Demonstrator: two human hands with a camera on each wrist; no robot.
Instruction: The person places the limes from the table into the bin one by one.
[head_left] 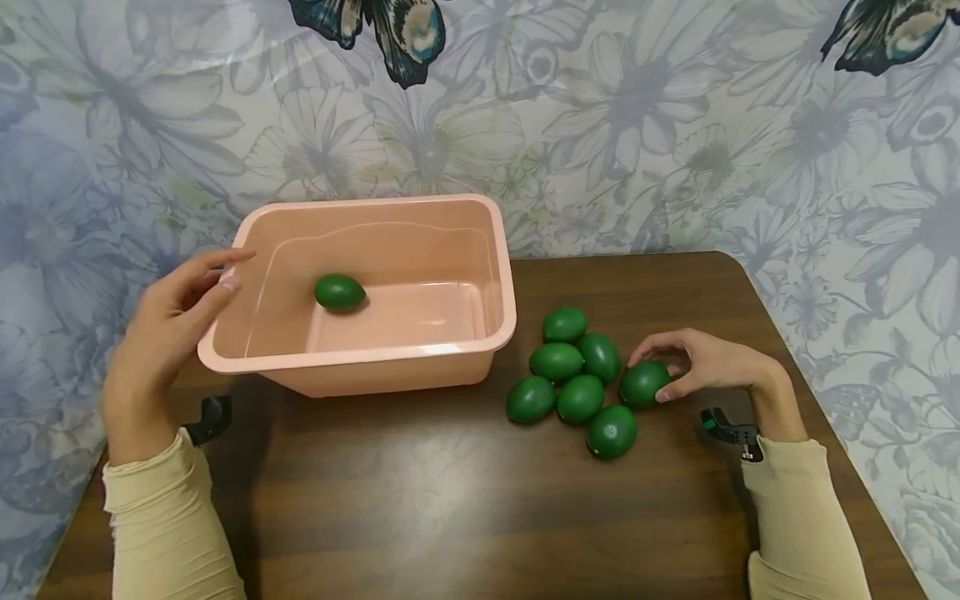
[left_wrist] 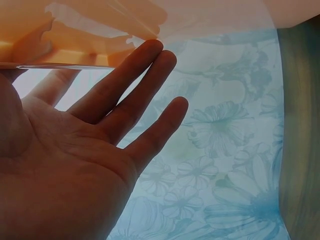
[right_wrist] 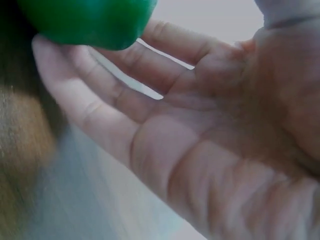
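A peach-coloured plastic basin (head_left: 405,358) stands at the table's back left, with one green oval fruit (head_left: 340,292), lime-like and glossy, inside. At the basin's left rim is my left hand (head_left: 168,325), thumb and index finger by the edge. In the left wrist view the fingers (left_wrist: 145,127) of that hand extend fairly straight beside the basin wall. My right hand (head_left: 705,362) holds a green lime-like fruit (head_left: 643,384) between thumb and fingers, at the right side of a group of similar fruits (head_left: 556,362). The right wrist view shows only the lower part of the held fruit (right_wrist: 90,22).
The brown wooden table (head_left: 420,500) meets a wall with flower-patterned covering (head_left: 600,125) behind it. The loose fruits lie close together just right of the basin, several of them touching. A dark wrist-worn device (head_left: 731,429) sits at each sleeve.
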